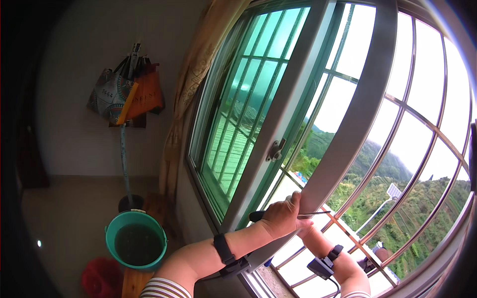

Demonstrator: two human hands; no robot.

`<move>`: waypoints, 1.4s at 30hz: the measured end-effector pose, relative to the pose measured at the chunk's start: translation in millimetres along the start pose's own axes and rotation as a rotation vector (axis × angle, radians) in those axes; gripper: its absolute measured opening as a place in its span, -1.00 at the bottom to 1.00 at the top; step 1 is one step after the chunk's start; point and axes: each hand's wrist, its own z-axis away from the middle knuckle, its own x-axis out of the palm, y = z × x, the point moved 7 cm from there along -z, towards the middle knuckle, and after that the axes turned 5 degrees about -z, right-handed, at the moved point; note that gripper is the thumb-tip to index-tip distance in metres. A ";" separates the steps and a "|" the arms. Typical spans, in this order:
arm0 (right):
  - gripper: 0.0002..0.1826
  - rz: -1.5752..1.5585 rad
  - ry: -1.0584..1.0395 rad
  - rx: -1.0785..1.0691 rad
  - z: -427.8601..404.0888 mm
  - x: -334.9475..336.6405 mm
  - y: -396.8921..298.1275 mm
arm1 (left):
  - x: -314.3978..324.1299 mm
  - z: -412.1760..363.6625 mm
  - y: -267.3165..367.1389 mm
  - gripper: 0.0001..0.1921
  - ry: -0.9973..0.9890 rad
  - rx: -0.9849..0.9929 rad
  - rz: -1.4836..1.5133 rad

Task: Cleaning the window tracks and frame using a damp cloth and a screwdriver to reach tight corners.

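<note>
My left hand [279, 219] is closed around a screwdriver [257, 216] with a dark handle, its thin metal shaft pointing right across the grey window sash frame [346, 123]. The thumb rests on that frame. My right hand [305, 227] is at the outer side of the same frame, just below the left hand and mostly hidden by it, so what its fingers do does not show. A metal window latch [275, 151] sits on the neighbouring sash, above the hands. Both wrists carry black straps, and a small dark device [321, 268] hangs at the right one.
A green bucket [108, 242] of dark water stands at lower left near a wooden bench [138, 283] and a red basin [98, 277]. Metal security bars [406, 108] cross the window opening. A patterned curtain [190, 82] hangs left of the window; bags [149, 89] hang on the wall.
</note>
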 end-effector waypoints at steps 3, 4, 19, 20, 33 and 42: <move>-0.79 0.136 0.016 -0.186 6.0 16.0 -68.7 | -7.4 3.5 0.5 -0.22 0.062 -0.013 0.013; -0.79 0.227 0.019 -0.272 11.3 24.3 -100.3 | -4.3 3.7 -0.4 -0.23 0.097 0.008 0.008; -0.75 -0.176 -0.074 -0.351 -19.3 27.4 -169.0 | 4.4 3.4 -1.0 -0.19 -0.082 -0.123 -0.002; -0.77 -0.008 -0.113 -0.404 -13.9 32.0 -152.3 | 1.9 5.0 -2.8 -0.20 -0.041 -0.113 -0.007; -0.76 -0.134 -0.191 -0.368 -36.1 54.7 -219.3 | 4.5 2.4 -2.8 -0.21 0.047 -0.050 0.010; -0.75 0.320 -0.196 -0.356 4.1 34.4 -117.7 | 5.1 5.0 1.4 -0.20 0.003 -0.089 -0.015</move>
